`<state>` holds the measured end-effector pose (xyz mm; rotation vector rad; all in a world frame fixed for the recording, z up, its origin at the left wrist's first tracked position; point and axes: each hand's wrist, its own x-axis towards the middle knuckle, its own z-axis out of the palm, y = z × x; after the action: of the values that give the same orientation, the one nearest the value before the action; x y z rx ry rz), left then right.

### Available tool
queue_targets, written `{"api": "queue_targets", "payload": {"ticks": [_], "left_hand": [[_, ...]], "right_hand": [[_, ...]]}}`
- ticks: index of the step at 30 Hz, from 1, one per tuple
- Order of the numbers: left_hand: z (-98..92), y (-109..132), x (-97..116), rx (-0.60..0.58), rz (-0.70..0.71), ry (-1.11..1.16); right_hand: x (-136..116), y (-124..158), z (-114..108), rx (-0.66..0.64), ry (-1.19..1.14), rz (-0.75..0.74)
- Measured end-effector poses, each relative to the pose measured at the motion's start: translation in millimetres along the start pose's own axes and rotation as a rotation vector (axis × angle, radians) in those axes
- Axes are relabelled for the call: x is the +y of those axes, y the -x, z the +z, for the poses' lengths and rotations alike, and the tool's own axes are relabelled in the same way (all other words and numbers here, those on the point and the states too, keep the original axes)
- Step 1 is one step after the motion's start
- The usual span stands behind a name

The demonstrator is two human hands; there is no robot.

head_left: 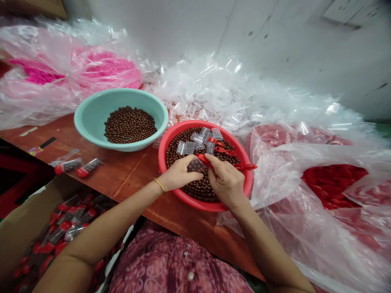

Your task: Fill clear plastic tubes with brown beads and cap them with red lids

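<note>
My left hand is closed around a small clear plastic container with dark contents, over the red bowl. My right hand pinches a red cap at the container's upper end, its fingertips close to my left fingers. Below both hands, brown beads fill much of the bowl. Several empty clear containers and red plastic pieces lie on the beads. Near my right hand, a red handle sticks out over the bowl's right rim.
Left of the red bowl stands a turquoise bowl holding brown beads. Two filled, red-capped containers lie at the table's edge, above a carton of similar ones. Clear containers are heaped behind; bags of pink and red pieces flank.
</note>
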<state>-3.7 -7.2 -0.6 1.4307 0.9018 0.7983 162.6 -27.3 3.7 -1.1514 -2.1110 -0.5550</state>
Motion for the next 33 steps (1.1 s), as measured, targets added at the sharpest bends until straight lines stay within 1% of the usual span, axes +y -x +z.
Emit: {"api": "queue_targets", "payload": {"ticks": [2, 5, 8, 11, 14, 17, 19, 21, 24, 27, 29, 30, 32, 33], "left_hand": [[-0.1, 0, 0, 0.013, -0.003, 0.022], [0.1, 0, -1, 0.016, 0.003, 0.06], [0.3, -1, -3, 0.028, 0.006, 0.07], [0.9, -1, -5, 0.043, 0.021, 0.03], [1.8, 0, -7, 0.057, 0.054, -0.021], [3.0, 1, -10, 0.088, 0.077, -0.096], [3.5, 2, -11, 0.106, 0.093, -0.126], [3.5, 4, -11, 0.109, 0.108, -0.15], [3.4, 7, -7, 0.125, 0.099, -0.25], [4.1, 9, -1, 0.136, 0.081, -0.359], [5.4, 8, 2, 0.118, 0.049, -0.421], [6.2, 8, 4, 0.095, 0.029, -0.449], [8.0, 7, 7, 0.024, -0.004, -0.498], [8.8, 8, 9, -0.014, -0.008, -0.52]], "right_hand": [[-7, -1, 1, 0.031, 0.045, -0.05], [-13, -2, 0, 0.041, 0.097, -0.107], [-15, -1, 0, 0.042, 0.085, -0.128], [-14, 1, 0, -0.003, -0.013, -0.074], [-14, 4, 1, -0.082, -0.153, 0.033], [-16, 5, 2, -0.112, -0.264, 0.139], [-18, 5, 1, -0.121, -0.317, 0.184], [-21, 5, -1, -0.123, -0.348, 0.188], [-24, 8, -4, -0.092, -0.359, 0.133], [-21, 11, -9, -0.067, -0.384, 0.094], [-15, 11, -13, -0.105, -0.444, 0.095], [-11, 10, -15, -0.131, -0.49, 0.121], [-6, 6, -15, -0.152, -0.593, 0.249], [-5, 3, -12, -0.13, -0.649, 0.342]]}}
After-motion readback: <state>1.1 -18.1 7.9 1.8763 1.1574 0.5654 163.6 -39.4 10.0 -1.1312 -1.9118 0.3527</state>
